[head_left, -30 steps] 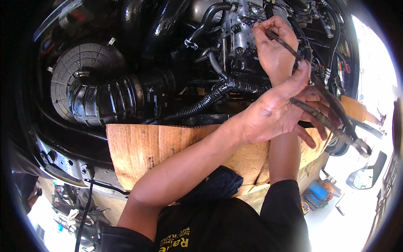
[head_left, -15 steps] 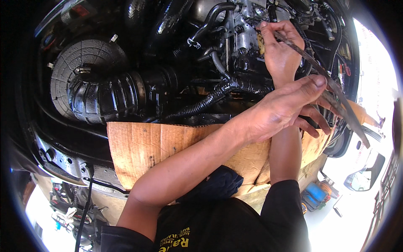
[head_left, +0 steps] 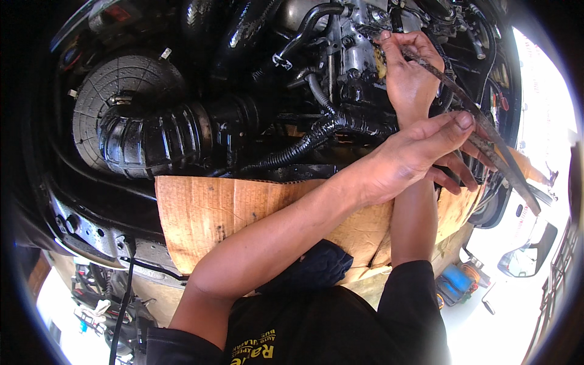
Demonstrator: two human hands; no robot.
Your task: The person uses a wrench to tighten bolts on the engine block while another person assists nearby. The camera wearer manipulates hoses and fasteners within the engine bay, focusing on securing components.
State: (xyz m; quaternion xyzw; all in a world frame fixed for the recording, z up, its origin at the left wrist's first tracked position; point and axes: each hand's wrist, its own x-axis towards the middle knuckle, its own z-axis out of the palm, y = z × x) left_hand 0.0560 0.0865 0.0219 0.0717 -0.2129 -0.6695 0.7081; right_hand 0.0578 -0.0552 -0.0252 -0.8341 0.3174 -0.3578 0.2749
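Observation:
A long, dark, worn strip [head_left: 465, 94], which looks like a belt, runs from one hand to the other and beyond, its far right end drooping. My right hand [head_left: 412, 76] is at the engine's metal top [head_left: 359, 55]. Its fingers are curled and closed around the strip's upper end, and the thumb tip almost meets the engine; what the fingertips touch is hidden. My left hand [head_left: 435, 149] crosses over my right forearm. Thumb and fingers close on a lower stretch of the strip, with the other fingers loosely bent.
A cardboard sheet [head_left: 207, 213] covers the engine bay's near edge. To the left are a round black air filter housing [head_left: 134, 79] and a ribbed intake hose [head_left: 152, 140]. Corrugated tubing [head_left: 298, 146] crosses the middle. Dark cloth [head_left: 322, 264] lies against the cardboard. A blue object [head_left: 459, 281] stands lower right.
The strip's drooping end has shifted slightly right. My left thumb has moved a little, and my right hand has shifted slightly right. Both hands keep their hold.

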